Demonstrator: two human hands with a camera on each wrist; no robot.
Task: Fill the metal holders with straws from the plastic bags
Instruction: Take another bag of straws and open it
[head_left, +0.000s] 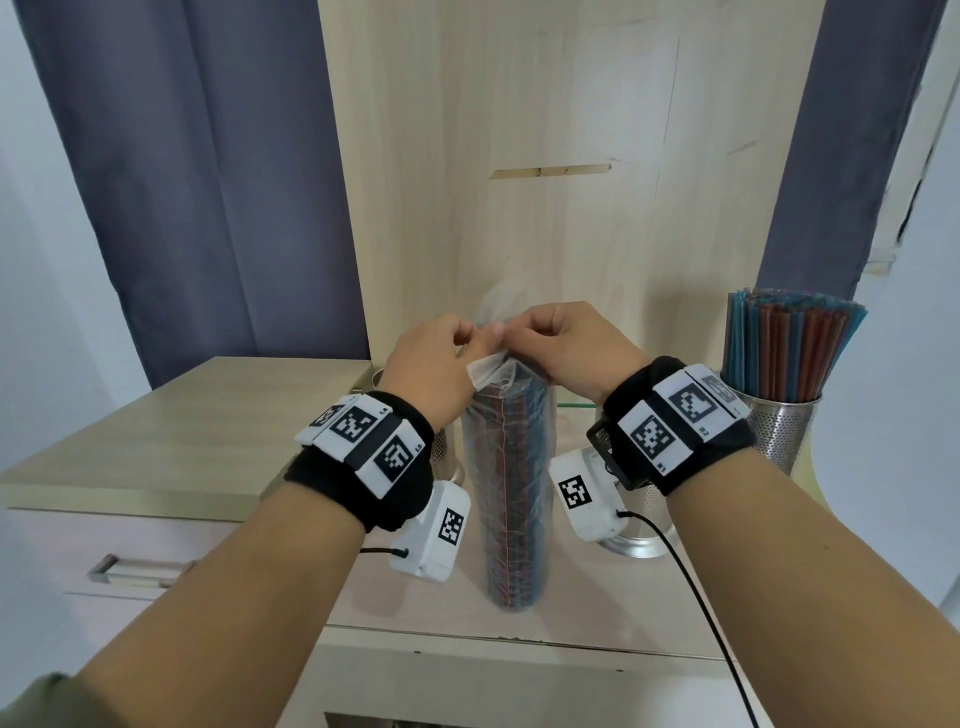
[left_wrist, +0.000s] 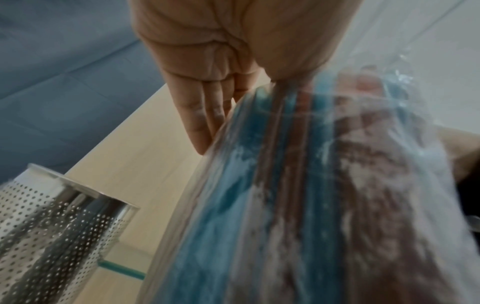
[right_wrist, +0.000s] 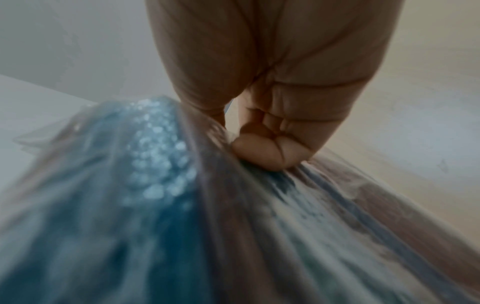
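A clear plastic bag (head_left: 511, 493) packed with blue and red straws stands upright on the cabinet top. Both hands meet at its top. My left hand (head_left: 441, 358) pinches the loose plastic on the left side of the opening, and my right hand (head_left: 566, 345) pinches it on the right. The left wrist view shows the bag (left_wrist: 298, 205) close under the palm and a perforated metal holder (left_wrist: 52, 230) to the left. In the right wrist view curled fingers (right_wrist: 267, 152) press into the bag (right_wrist: 155, 205). A metal holder (head_left: 779, 431) at the right is full of straws (head_left: 784, 345).
The pale wooden cabinet top (head_left: 182, 431) stretches to the left, with a drawer handle (head_left: 130, 569) below its front edge. An upright wooden panel (head_left: 571, 156) stands behind the bag, with dark curtains on both sides. Another metal holder (head_left: 641, 530) is partly hidden behind my right wrist.
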